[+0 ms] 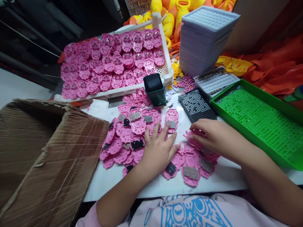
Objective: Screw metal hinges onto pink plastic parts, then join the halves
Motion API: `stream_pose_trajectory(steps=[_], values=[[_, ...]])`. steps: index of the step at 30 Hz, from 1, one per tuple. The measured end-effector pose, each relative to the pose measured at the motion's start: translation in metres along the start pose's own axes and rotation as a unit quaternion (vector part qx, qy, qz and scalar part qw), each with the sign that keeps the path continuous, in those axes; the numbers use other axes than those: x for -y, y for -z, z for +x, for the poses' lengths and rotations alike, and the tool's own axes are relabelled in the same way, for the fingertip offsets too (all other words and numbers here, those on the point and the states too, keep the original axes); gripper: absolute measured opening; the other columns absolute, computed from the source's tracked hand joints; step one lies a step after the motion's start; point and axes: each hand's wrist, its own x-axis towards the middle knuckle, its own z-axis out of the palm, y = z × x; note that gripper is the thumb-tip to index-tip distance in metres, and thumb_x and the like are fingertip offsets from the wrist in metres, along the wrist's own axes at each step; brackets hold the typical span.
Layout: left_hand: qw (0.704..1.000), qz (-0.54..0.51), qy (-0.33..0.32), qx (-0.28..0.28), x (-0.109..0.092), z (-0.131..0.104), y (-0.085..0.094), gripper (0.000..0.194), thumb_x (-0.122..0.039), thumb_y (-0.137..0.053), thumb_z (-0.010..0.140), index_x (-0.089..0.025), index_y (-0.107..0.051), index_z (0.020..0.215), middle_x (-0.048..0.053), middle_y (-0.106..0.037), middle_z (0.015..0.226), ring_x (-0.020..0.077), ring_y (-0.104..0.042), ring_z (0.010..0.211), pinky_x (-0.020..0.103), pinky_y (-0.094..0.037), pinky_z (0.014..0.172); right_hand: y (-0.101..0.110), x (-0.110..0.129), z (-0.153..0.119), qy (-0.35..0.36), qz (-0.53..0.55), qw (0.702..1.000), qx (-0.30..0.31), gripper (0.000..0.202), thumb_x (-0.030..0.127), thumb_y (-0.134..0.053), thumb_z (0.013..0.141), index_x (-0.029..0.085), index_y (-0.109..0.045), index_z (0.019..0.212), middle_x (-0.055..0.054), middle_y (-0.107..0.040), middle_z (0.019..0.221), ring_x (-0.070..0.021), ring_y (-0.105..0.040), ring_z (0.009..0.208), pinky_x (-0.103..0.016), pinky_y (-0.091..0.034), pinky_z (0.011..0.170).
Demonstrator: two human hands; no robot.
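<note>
My left hand [157, 151] lies palm down with its fingers spread over a heap of pink plastic casings [120, 135]. Many of these casings carry silver or black rectangular plates. Just past its fingertips is a single casing with a silver plate [170, 125]. My right hand [210, 134] is closed round the edge of a pink plastic casing [195, 138], with thumb and fingers on either side. Below that hand, more casings lie overlapped, including one with a silver plate [190, 172] near the table's front edge.
Behind stands a white crate [168, 67] of stacked pink casings. A dark square cup [155, 91] is before it. To the right are a black perforated tray [199, 105], a green tray [260, 138] and stacked white trays [203, 41]. A cardboard box [47, 157] borders the left.
</note>
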Motion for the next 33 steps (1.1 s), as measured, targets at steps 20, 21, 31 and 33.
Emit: stream_pose_trajectory(steps=[20,21,31,33], values=[[0.998,0.0,0.013,-0.057,-0.004,0.008,-0.008,0.045,-0.046,-0.044,0.09,-0.032,-0.047,0.133,0.013,-0.044,0.141,0.0388,-0.034,0.13,0.064,-0.025,0.099,0.041,-0.001,0.07,-0.038,-0.239,0.965,-0.103,0.03,0.026,-0.04,0.091,0.018,-0.069,0.087,-0.011,-0.066,0.089,-0.0237,-0.06,0.082,-0.032,-0.039,0.061],[0.998,0.001,0.017,-0.057,-0.004,0.009,-0.008,0.044,-0.043,-0.044,0.09,-0.031,-0.047,0.132,0.012,-0.046,0.139,0.0378,-0.036,0.129,0.063,-0.025,0.1,0.044,-0.004,0.086,-0.04,-0.254,0.962,-0.095,0.03,0.025,-0.04,0.09,0.017,-0.069,0.09,-0.012,-0.066,0.093,-0.0245,-0.06,0.086,-0.033,-0.04,0.065],[0.996,-0.013,0.03,-0.087,-0.001,0.01,-0.013,0.04,-0.028,-0.048,0.089,-0.021,-0.05,0.128,0.007,-0.052,0.135,0.0314,-0.04,0.123,0.058,-0.023,0.103,0.029,-0.031,0.19,-0.111,-0.297,0.948,-0.015,0.028,0.017,-0.051,0.082,0.007,-0.069,0.102,-0.023,-0.066,0.103,-0.0315,-0.062,0.097,-0.036,-0.046,0.076],[0.995,-0.024,0.027,-0.092,0.0,0.01,-0.014,0.036,-0.026,-0.046,0.09,-0.021,-0.051,0.126,0.006,-0.054,0.132,0.0309,-0.041,0.123,0.057,-0.023,0.103,0.026,-0.032,0.194,-0.125,-0.295,0.947,-0.016,0.029,0.016,-0.051,0.082,0.008,-0.068,0.104,-0.023,-0.066,0.104,-0.0315,-0.062,0.097,-0.035,-0.046,0.075]])
